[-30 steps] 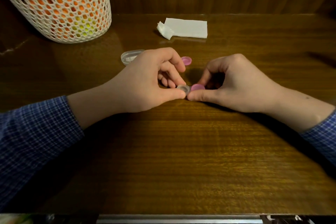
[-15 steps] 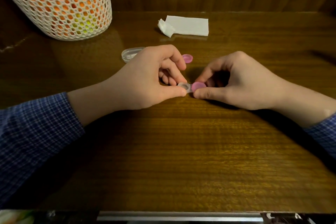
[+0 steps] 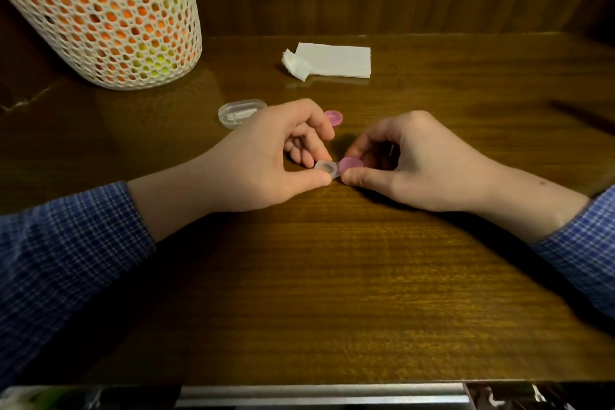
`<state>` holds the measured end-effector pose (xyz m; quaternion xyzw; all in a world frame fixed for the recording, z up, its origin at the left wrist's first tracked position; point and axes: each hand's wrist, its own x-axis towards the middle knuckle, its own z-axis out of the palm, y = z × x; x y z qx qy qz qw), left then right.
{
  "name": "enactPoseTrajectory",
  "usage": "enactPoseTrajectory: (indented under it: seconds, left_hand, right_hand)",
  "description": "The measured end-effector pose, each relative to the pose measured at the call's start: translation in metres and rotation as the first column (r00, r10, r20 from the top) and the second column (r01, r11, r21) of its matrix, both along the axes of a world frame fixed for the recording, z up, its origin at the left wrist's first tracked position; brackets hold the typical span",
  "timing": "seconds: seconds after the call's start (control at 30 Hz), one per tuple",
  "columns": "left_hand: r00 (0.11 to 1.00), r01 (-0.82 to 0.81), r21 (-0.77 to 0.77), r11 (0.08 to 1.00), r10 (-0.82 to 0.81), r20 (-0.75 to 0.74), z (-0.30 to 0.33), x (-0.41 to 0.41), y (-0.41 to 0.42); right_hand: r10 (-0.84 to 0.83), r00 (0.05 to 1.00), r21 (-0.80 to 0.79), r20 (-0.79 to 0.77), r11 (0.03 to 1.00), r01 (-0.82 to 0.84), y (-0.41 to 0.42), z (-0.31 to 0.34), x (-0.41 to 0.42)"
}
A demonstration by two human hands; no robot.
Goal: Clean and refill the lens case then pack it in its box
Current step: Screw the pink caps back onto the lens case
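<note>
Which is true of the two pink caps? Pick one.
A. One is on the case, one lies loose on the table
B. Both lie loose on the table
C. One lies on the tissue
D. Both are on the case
A: the right hand pinches one pink cap on the case held by the left hand; the other cap lies loose on the table behind.

Pink caps (image 3: 350, 164), clear lens case (image 3: 325, 167), white tissue (image 3: 332, 60), blue checked sleeves (image 3: 66, 250), brown wood-grain table (image 3: 332, 293).
</note>
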<state>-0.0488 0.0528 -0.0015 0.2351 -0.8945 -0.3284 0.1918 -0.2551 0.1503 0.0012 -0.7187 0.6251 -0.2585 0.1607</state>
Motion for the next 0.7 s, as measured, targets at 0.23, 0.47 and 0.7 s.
enactPoseTrajectory:
  seconds: [0.23, 0.47, 0.7]
  left_hand:
    - [0.996, 0.079, -0.029, 0.996, -0.077, 0.049, -0.0035, 0.003, -0.0003]
    - [0.995, 0.092, -0.056, 0.994, -0.089, 0.049, -0.0038, 0.0061, 0.0]
    - [0.998, 0.064, -0.062, 0.996, -0.064, 0.013, -0.0046, 0.0066, -0.0017]
  right_hand:
    - [0.006, 1.0, 0.023, 0.016, 1.0, -0.006, -0.0021, -0.0007, -0.0031]
    - [-0.05, 0.995, -0.002, 0.091, 0.999, 0.05, -0.0019, -0.0046, -0.0064]
    - [-0.045, 0.985, 0.056, 0.166, 0.998, 0.036, 0.001, 0.0001, -0.0015]
